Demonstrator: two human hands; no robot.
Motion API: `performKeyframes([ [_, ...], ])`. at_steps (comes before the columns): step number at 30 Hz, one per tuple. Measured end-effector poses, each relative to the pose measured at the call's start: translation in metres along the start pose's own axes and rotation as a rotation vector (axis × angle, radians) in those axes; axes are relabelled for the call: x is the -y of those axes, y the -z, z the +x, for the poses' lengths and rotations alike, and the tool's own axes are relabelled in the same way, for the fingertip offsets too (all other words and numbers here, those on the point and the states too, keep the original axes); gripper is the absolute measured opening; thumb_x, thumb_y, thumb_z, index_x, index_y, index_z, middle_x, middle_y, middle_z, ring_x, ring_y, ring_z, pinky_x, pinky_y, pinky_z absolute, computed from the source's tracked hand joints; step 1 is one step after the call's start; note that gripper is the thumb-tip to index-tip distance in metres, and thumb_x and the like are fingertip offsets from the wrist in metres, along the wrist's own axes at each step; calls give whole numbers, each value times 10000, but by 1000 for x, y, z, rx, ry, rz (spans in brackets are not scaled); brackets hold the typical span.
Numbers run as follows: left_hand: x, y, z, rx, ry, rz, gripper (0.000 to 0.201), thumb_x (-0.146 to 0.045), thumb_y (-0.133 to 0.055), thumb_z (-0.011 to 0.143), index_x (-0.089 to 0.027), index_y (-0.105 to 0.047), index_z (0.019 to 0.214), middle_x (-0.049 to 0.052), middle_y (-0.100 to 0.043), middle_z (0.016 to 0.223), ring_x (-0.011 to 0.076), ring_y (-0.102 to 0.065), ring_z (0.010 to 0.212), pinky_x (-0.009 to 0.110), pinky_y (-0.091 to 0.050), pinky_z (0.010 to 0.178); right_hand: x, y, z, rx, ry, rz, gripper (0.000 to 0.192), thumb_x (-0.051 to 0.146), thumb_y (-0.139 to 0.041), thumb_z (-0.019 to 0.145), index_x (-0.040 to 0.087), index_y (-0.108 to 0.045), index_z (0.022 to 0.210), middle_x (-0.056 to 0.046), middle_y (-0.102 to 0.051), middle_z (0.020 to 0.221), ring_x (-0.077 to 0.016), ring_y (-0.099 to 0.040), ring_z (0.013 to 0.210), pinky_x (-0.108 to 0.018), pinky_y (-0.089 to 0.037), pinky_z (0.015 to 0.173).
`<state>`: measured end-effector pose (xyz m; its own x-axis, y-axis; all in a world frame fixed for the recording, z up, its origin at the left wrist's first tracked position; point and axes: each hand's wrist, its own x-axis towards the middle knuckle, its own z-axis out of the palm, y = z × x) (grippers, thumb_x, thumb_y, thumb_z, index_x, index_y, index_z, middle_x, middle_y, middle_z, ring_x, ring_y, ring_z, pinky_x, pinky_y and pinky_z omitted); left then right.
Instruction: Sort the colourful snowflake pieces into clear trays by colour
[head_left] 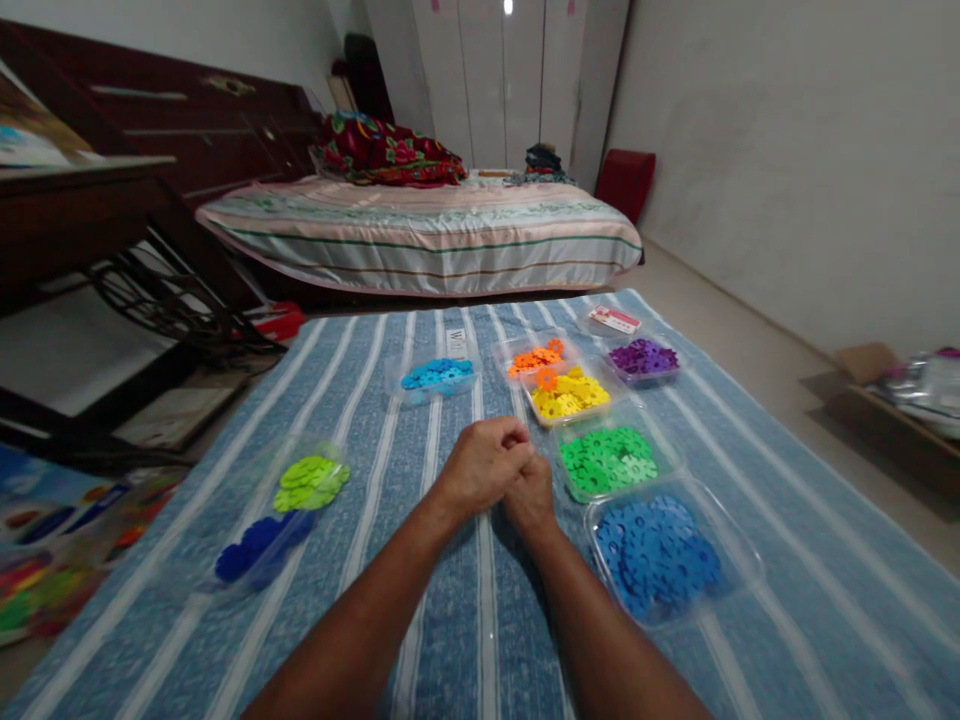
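Note:
My left hand (484, 462) and my right hand (531, 498) meet in the middle of a blue striped cloth (787, 560), fingers curled together; whether anything sits between them is hidden. Just right of them stand clear trays of flat plastic flower pieces: green (607, 458), dark blue (658, 552), yellow (568, 393), orange (534, 358) and purple (643, 357). A light-blue tray (437, 376) lies ahead. At the left lies a clear bag with lime-green (309, 482) and dark-blue pieces (259, 545).
A bed (420, 235) with striped sheets stands beyond the cloth. A dark wooden table (82, 230) and colourful boxes (45, 560) crowd the left. A low shelf with bags (911, 395) is by the right wall.

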<state>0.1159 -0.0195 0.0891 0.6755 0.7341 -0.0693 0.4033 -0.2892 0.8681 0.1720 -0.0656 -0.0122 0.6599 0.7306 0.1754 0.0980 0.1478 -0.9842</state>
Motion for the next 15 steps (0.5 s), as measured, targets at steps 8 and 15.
performKeyframes([
  [8,53,87,48,-340,35,143,57,-230,-593,634,-180,-619,635,-13,-587,519,146,-558,480,241,-421,511,10,-1,-2,-2,-5,-93,301,367,-505,849,158,-679,721,12,-588,646,-144,-536,649,-236,-383,635],
  [15,53,115,109,-350,47,556,142,-173,-589,665,-190,-719,720,12,-673,634,194,-643,723,239,-437,632,8,-4,-4,-3,15,-94,284,349,-509,856,170,-689,727,-4,-625,693,-161,-561,687,-243,-405,646],
])
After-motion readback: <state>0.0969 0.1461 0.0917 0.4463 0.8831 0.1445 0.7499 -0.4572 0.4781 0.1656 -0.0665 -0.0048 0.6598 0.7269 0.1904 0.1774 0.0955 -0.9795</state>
